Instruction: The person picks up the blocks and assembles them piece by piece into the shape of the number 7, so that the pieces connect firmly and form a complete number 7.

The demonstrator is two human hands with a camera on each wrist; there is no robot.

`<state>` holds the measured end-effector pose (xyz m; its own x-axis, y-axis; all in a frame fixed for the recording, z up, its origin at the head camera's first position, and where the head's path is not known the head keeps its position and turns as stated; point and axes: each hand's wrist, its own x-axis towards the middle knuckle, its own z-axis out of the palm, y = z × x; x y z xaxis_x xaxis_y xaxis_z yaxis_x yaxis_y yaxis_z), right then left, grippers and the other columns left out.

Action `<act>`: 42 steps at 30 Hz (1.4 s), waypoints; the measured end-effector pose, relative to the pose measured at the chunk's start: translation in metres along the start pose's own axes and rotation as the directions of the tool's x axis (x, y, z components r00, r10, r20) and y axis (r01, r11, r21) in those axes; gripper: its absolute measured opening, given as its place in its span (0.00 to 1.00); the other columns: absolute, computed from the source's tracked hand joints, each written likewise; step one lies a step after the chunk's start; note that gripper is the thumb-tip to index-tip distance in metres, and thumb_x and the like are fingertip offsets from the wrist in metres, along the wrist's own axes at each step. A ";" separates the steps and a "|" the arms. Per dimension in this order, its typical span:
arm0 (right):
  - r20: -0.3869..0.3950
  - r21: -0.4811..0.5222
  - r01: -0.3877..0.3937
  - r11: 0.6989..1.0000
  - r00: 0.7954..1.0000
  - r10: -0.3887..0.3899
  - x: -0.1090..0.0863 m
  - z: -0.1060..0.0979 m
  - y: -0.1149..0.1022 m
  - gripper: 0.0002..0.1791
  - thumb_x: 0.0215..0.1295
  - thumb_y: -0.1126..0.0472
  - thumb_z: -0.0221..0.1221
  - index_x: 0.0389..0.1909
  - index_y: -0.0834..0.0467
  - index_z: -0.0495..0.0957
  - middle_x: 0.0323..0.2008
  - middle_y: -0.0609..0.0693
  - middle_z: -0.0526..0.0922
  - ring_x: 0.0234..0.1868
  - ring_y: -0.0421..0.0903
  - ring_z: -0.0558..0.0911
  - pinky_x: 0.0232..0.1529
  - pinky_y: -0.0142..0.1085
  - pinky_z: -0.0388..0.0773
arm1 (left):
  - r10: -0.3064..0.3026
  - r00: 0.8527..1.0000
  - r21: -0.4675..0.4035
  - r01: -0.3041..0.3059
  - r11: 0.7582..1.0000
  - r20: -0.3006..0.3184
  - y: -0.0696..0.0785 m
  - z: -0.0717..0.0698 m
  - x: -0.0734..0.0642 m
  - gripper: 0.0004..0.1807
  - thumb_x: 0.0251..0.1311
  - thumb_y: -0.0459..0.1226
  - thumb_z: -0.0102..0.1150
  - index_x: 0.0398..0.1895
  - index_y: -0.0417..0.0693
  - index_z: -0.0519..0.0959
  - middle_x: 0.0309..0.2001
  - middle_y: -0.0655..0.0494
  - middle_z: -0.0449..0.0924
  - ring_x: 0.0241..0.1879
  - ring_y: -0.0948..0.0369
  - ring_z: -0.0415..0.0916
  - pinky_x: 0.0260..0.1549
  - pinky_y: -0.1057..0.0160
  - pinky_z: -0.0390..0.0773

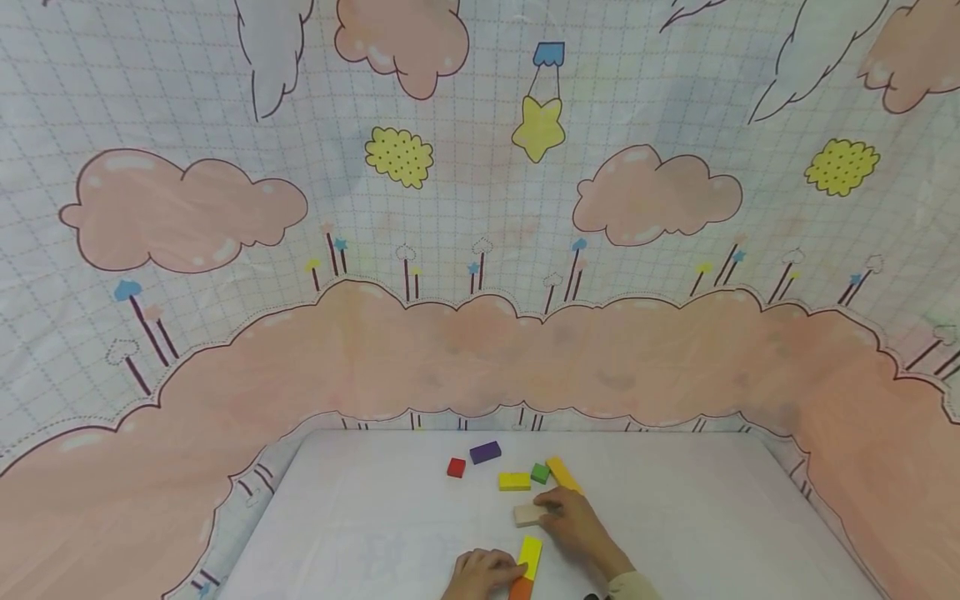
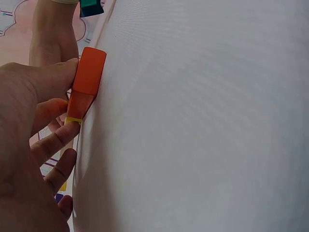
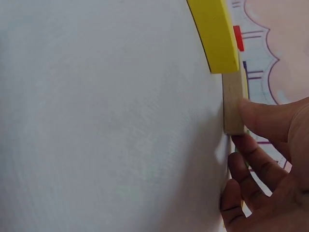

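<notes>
At the white surface [image 1: 337, 525], lower centre, an orange block [image 1: 521, 590] is pinched by fingers of the left hand [image 1: 481, 573], a bare-wood block [image 1: 527, 516] by the right hand [image 1: 574, 522].

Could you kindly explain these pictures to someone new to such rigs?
No machine here, just a person's two bare hands. A head camera looks forward and down; a camera on each wrist shows that hand's work. The right hand pinches a pale oblong wooden block; the left hand touches an oblong orange block, end to end with an oblong yellow block. Farther off on the white tabletop lie a red cube, an oblong purple block, a green cube and two more oblong yellow blocks.
</notes>
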<state>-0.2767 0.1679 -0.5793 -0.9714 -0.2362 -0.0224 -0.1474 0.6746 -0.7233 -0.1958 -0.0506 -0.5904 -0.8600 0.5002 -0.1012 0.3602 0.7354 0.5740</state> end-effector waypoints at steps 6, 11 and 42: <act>0.026 -0.029 0.028 0.999 0.999 -0.028 -0.001 -0.009 0.002 0.13 0.60 0.65 0.63 0.45 0.51 0.83 0.48 0.50 0.83 0.54 0.54 0.79 0.59 0.57 0.73 | 0.004 1.000 0.001 -0.004 1.000 -0.005 -0.002 0.002 0.001 0.27 0.56 0.60 0.63 0.60 0.73 0.77 0.47 0.73 0.74 0.47 0.64 0.66 0.59 0.40 0.66; 0.040 -0.040 0.060 0.997 0.997 -0.058 -0.002 -0.016 0.006 0.14 0.59 0.68 0.63 0.45 0.53 0.83 0.48 0.51 0.83 0.55 0.57 0.79 0.59 0.58 0.72 | 0.009 1.000 0.003 -0.009 1.000 0.003 -0.002 0.001 0.001 0.27 0.56 0.61 0.62 0.61 0.73 0.77 0.47 0.72 0.74 0.47 0.63 0.66 0.59 0.39 0.66; -0.014 -0.053 0.057 0.997 0.998 -0.058 -0.003 -0.006 0.007 0.10 0.60 0.60 0.65 0.43 0.50 0.83 0.49 0.50 0.83 0.52 0.52 0.78 0.58 0.57 0.72 | -0.004 1.000 0.014 0.004 1.000 0.011 0.000 -0.001 0.000 0.27 0.56 0.61 0.62 0.60 0.73 0.77 0.46 0.74 0.74 0.48 0.64 0.67 0.60 0.41 0.66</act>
<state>-0.2756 0.1778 -0.5798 -0.9637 -0.2654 0.0289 -0.2123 0.6963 -0.6857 -0.1957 -0.0508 -0.5897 -0.8573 0.5024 -0.1120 0.3621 0.7434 0.5624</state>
